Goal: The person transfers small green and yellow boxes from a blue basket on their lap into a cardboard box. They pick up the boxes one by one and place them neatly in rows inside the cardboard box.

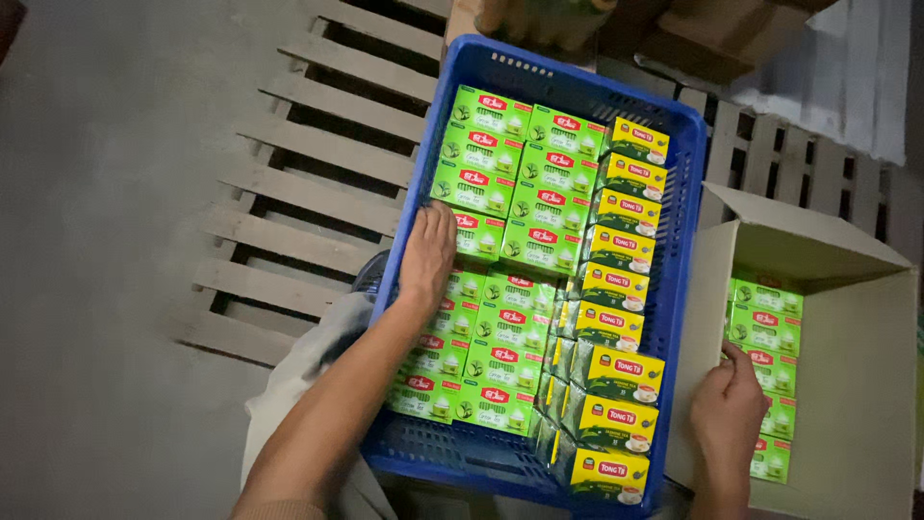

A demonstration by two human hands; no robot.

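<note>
Wooden pallet point(318, 193) under blue crate point(674, 241); left hand point(426, 255) on green boxes point(520, 231).

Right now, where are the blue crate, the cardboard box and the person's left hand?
blue crate point(685, 207): head view, on its right wall.
cardboard box point(857, 385): head view, on its right inner wall.
left hand point(428, 252): head view, on the back of the hand.

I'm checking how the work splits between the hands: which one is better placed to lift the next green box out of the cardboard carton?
Probably the right hand: it already reaches into the cardboard carton, fingers on the green boxes. The left hand rests flat on boxes in the blue crate.
</note>
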